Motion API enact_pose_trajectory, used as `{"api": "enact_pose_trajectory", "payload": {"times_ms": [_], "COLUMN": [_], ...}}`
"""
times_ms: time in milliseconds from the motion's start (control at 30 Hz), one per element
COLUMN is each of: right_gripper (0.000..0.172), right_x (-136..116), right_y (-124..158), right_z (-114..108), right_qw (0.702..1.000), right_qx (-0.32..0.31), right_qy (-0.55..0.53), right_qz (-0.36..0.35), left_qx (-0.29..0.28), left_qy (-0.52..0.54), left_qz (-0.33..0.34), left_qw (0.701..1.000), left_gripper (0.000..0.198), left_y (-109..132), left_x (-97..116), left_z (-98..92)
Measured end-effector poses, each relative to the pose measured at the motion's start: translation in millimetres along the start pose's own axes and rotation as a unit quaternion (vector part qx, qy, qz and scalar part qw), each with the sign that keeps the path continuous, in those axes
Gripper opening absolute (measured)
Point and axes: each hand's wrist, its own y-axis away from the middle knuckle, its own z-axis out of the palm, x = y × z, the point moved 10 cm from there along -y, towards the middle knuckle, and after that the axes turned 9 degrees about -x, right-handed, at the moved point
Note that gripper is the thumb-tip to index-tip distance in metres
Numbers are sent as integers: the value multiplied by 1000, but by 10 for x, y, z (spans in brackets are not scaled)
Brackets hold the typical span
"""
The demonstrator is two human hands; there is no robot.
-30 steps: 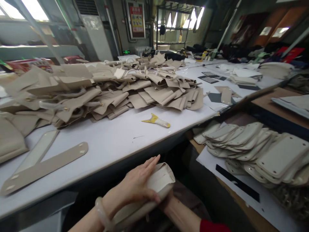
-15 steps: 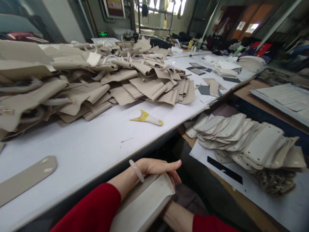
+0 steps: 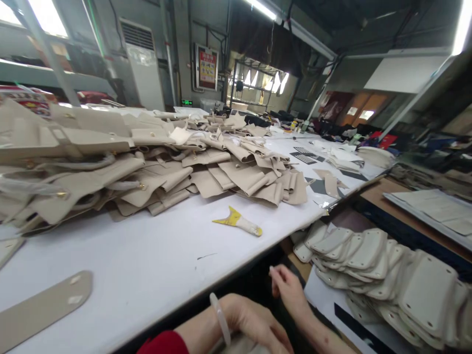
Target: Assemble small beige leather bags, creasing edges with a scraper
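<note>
Low in the head view, my left hand [image 3: 258, 322], with a pale bangle [image 3: 220, 318] at the wrist, bends over a beige piece [image 3: 245, 345] mostly cut off by the bottom edge. Its fingertips are hidden. To its right, my right hand [image 3: 289, 290] is raised in the dark gap beside the table, thumb and fingers pressed together; what they hold, if anything, is too small to tell. A yellow and white forked tool [image 3: 239, 222] lies on the white table [image 3: 155, 265] ahead.
A big heap of beige bag parts [image 3: 165, 172] covers the table's far left. One flat strap [image 3: 47, 307] lies at the near left. Right of the gap, stacked beige panels [image 3: 424, 290] rest on a lower surface. Striped dark pieces [image 3: 304, 156] lie farther back.
The camera view has tilted up. My right hand has come out from under the beige piece and risen to the right. My left hand has curled downward, and less of the piece shows.
</note>
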Motion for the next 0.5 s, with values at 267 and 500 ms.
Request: {"api": "enact_pose_trajectory", "payload": {"times_ms": [267, 500], "right_gripper": [35, 23], "right_x": [-791, -739], "right_y": [-1317, -996], "right_z": [-133, -195], "right_qw": [972, 959], "right_qx": [-28, -112], "right_qy": [223, 240], "right_qz": [-73, -101], "left_qx": [-9, -11], "left_qy": [52, 54], "left_qz": [-31, -39], "left_qw": [998, 998], "left_gripper": [62, 56], "left_y": [87, 110], "left_x": [25, 110], "left_z": [66, 79]}}
